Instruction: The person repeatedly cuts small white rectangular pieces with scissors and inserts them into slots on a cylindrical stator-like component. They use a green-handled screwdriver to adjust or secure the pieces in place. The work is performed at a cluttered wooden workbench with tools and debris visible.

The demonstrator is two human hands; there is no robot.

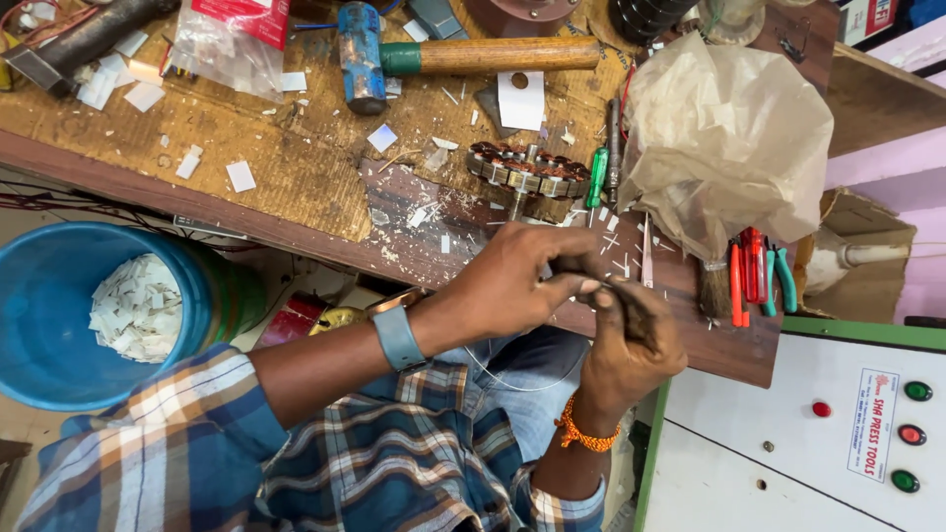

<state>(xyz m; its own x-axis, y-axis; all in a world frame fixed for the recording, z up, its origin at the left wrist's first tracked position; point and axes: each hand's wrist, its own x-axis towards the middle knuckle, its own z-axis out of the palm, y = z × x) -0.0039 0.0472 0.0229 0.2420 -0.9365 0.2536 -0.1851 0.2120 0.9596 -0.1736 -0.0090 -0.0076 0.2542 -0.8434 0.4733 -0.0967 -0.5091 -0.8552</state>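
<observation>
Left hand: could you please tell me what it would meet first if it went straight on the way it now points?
The left hand points right, its fingers already touching the right hand around a small dark piece. So it would probably meet the right hand first, though depth is unclear.

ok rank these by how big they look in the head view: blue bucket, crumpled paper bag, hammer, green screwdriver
1. Blue bucket and crumpled paper bag: look about alike, and the bucket sits lower, so I won't rank them.
2. Hammer.
3. Green screwdriver, plainly the smallest.
</observation>
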